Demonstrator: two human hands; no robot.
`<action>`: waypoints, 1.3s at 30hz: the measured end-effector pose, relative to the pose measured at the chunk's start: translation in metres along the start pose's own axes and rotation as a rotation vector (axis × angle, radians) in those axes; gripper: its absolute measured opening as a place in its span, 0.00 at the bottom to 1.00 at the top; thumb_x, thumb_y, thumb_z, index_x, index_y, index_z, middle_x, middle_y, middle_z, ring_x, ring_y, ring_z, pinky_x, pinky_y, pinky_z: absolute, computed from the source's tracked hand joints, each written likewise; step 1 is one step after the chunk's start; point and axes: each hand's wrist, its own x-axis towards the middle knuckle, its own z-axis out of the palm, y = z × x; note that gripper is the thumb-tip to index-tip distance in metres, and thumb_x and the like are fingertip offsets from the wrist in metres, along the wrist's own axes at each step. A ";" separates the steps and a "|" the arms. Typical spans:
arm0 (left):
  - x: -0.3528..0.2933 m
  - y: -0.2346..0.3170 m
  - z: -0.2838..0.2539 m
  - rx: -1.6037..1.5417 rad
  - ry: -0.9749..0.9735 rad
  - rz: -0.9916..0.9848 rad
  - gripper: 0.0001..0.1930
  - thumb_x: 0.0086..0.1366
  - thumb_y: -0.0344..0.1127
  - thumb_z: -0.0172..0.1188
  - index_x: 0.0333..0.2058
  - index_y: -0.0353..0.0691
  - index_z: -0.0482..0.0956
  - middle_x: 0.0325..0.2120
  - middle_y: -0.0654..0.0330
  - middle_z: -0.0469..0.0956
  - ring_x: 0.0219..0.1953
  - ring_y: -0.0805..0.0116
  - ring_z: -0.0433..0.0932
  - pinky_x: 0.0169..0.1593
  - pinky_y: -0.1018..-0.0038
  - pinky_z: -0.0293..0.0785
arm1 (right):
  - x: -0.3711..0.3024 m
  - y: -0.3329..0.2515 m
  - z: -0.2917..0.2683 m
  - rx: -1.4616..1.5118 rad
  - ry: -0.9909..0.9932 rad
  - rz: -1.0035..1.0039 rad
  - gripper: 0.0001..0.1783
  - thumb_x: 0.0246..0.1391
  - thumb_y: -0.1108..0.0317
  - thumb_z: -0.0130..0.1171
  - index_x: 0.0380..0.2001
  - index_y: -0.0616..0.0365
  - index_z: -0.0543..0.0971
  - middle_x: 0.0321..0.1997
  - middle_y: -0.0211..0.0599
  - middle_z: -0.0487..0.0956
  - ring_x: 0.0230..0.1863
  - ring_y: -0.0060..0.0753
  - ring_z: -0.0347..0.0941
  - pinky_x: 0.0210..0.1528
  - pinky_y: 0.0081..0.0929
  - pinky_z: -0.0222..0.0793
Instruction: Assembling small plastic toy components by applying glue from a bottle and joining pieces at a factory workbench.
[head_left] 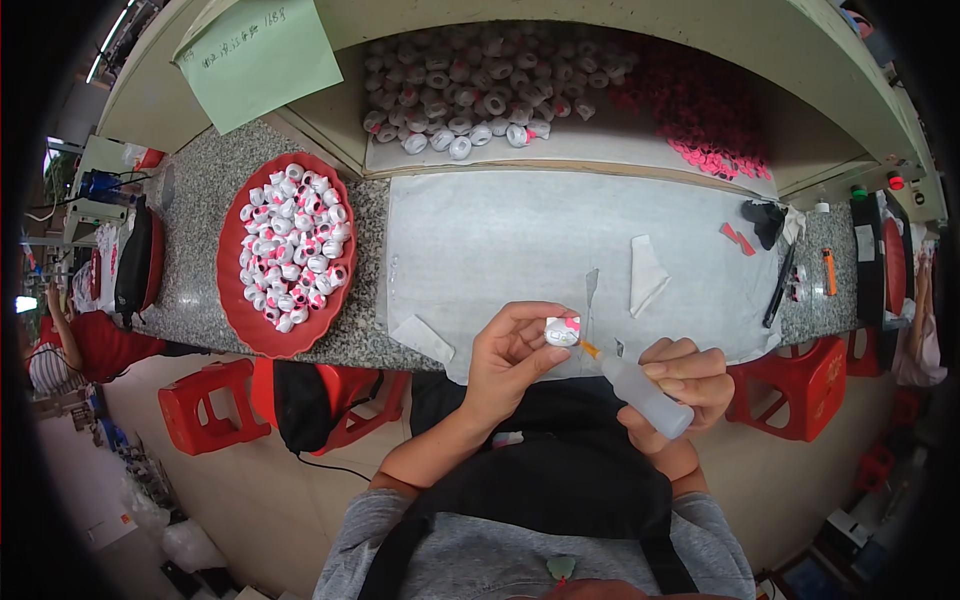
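My left hand (500,365) pinches a small white toy head (561,337) with a pink bow between thumb and fingers, just above the front edge of the work sheet. In my right hand (690,380) is a translucent squeeze bottle (645,392), tilted so that its thin orange nozzle (590,349) points at the toy head. The tip is beside the head's right side; whether it touches, I cannot tell. At my left, a red scalloped tray (232,300) is heaped with similar white heads (295,245) bearing pink parts.
A white sheet (480,240) covers the bench, with a folded tissue (648,275), black cloth (764,222) and black pen (777,300) on it. White heads (460,85) and pink pieces (715,140) fill the shelf behind. Red stools (800,390) stand below the bench.
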 end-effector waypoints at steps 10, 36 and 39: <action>-0.001 -0.001 -0.002 0.008 0.019 0.034 0.16 0.46 0.18 0.52 0.36 0.34 0.64 0.36 0.53 0.67 0.40 0.67 0.68 0.44 0.74 0.65 | 0.000 -0.002 0.001 -0.027 -0.012 0.005 0.22 0.33 0.66 0.63 0.26 0.58 0.59 0.27 0.36 0.63 0.21 0.24 0.61 0.21 0.18 0.60; -0.002 -0.004 -0.003 0.025 -0.021 0.029 0.17 0.47 0.18 0.52 0.38 0.33 0.64 0.37 0.53 0.67 0.40 0.68 0.68 0.43 0.75 0.66 | -0.003 -0.002 0.002 0.001 -0.001 0.014 0.23 0.32 0.66 0.64 0.27 0.58 0.60 0.27 0.36 0.63 0.21 0.24 0.61 0.20 0.18 0.59; -0.002 -0.004 -0.003 0.026 -0.032 0.026 0.17 0.47 0.18 0.52 0.38 0.33 0.64 0.37 0.53 0.66 0.41 0.68 0.67 0.43 0.76 0.65 | -0.002 -0.002 0.001 -0.018 -0.022 0.021 0.23 0.32 0.66 0.64 0.27 0.58 0.60 0.27 0.36 0.63 0.21 0.24 0.61 0.20 0.18 0.60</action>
